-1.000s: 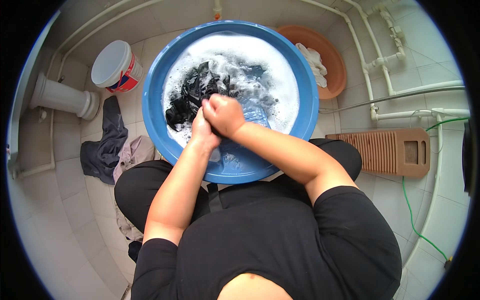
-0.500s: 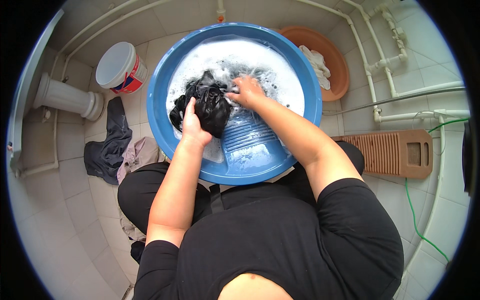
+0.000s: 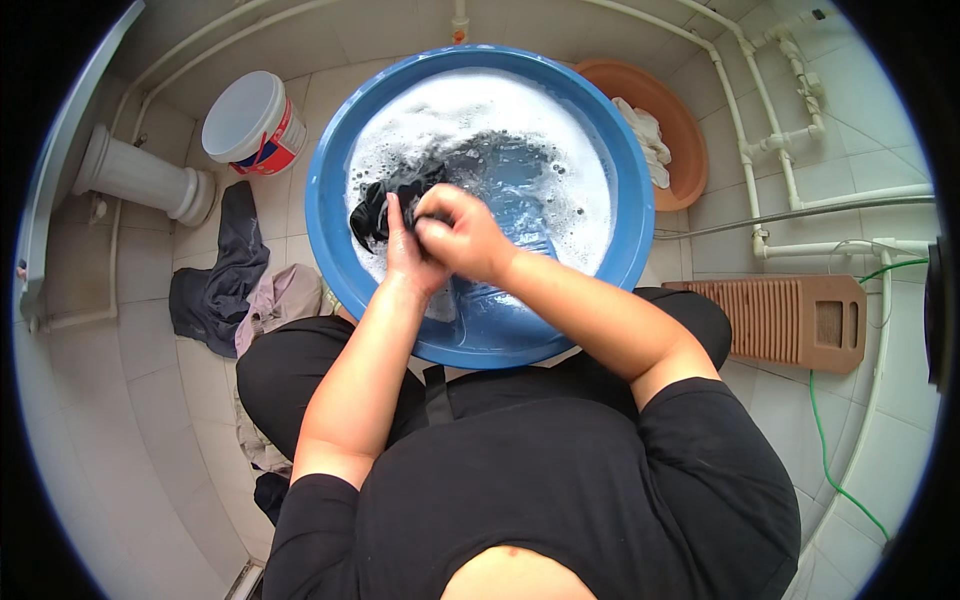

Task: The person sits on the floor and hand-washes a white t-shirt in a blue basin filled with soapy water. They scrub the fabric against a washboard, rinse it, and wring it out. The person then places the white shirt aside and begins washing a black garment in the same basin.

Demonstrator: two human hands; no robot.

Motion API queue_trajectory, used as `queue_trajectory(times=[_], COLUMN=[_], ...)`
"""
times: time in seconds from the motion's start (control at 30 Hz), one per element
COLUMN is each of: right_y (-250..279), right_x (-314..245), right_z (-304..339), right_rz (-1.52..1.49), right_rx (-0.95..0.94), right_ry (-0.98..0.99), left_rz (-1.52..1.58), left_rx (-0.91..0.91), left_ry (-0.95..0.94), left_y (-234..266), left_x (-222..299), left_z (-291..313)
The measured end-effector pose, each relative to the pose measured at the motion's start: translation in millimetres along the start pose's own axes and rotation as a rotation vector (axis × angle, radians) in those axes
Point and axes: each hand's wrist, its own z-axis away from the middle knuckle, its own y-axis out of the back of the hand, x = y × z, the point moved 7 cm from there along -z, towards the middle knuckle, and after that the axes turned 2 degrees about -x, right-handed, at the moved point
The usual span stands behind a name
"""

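A large blue washtub (image 3: pixel 634 200) full of sudsy water stands in front of me, with a ridged scrubbing slope at its near side. Over its left half I have a wet black garment (image 3: pixel 378 212), bunched up and partly in the foam. My left hand (image 3: pixel 408 255) is wrapped round the garment's near side, its thumb pointing up. My right hand (image 3: pixel 465 235) is closed in a fist on a bit of the same cloth, right against the left hand. Between the two hands most of the cloth is hidden.
A white bucket (image 3: pixel 250 115) is at the far left, near a white pedestal (image 3: pixel 150 180). Dark trousers (image 3: pixel 220 285) and a pinkish garment (image 3: pixel 280 305) lie on the floor. An orange basin (image 3: pixel 685 150) holds white cloth (image 3: pixel 645 140). On the right lies a brown washboard (image 3: pixel 785 315) by a green hose (image 3: pixel 825 440).
My right hand has come left and nearer, from the foam to my left hand, and closed on the black garment. The garment sits lower, and more of the ridged slope and open water shows.
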Motion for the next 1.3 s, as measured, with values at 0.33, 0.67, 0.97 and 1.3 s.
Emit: queue_trajectory(times=[0.33,0.67,0.97,1.3], right_y=[24,-22,148,137], right_x=[40,7,92,107], right_z=[2,16,-21,-10], right_rz=[0.508,0.438,1.032,1.411], right_rx=[0.232,0.105,0.263,0.025], right_ry=[-0.216,0.049,-0.517,-0.65], left_rz=[-0.162,0.027,-0.409,-1.538], left_rx=[0.183,-0.287,0.12,0.138], left_ry=[-0.024,-0.183,-0.118,-1.076], left_y=[32,21,9,-12], left_x=[-14,-7,27,64], left_z=[-21,-19,-6,16])
